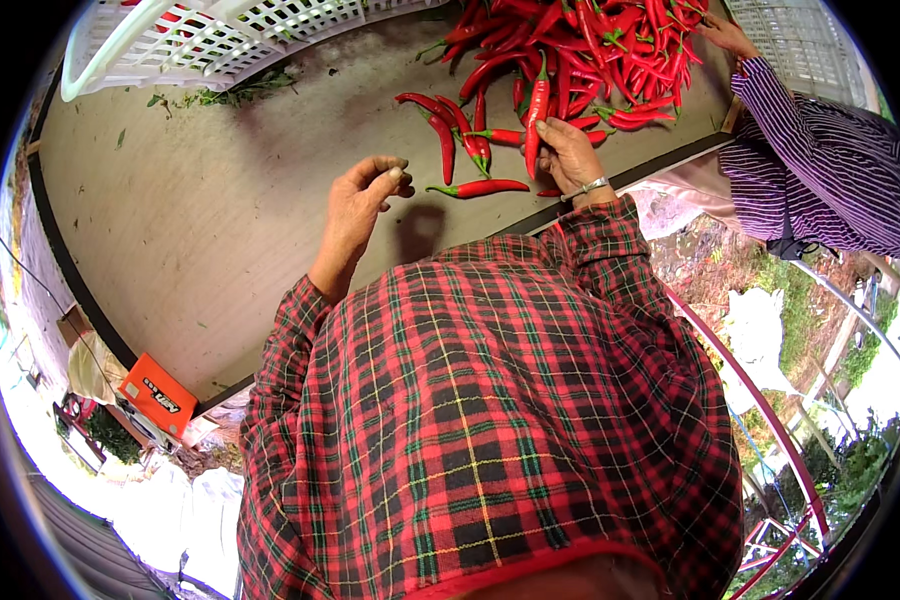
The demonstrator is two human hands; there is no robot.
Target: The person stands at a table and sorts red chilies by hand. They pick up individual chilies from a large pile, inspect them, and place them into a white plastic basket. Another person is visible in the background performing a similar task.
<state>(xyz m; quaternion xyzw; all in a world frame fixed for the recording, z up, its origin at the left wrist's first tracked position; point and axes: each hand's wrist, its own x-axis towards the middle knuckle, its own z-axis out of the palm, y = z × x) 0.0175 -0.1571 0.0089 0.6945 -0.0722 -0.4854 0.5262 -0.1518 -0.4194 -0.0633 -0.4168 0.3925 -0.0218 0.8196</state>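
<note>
My right hand (572, 159), with a metal bracelet at its wrist, holds a long red chili pepper (538, 112) between thumb and fingers. The pepper's green stem points away from me. My left hand (361, 196) hovers over the table (217, 202) with its fingers curled in towards the thumb, and I see nothing in it. Between my hands, a single chili (491, 188) lies crosswise near the table edge. Several loose chilies (446, 146) lie just beyond it. Past my right hand rises a big heap of red chilies (607, 45).
A white plastic crate (217, 45) stands at the far left, with leaf scraps beside it. At the right, a co-worker's hand (727, 36) reaches to the heap, near another pale crate (799, 52). An orange box (159, 394) sits at the table's near left corner. A dark rim borders the table.
</note>
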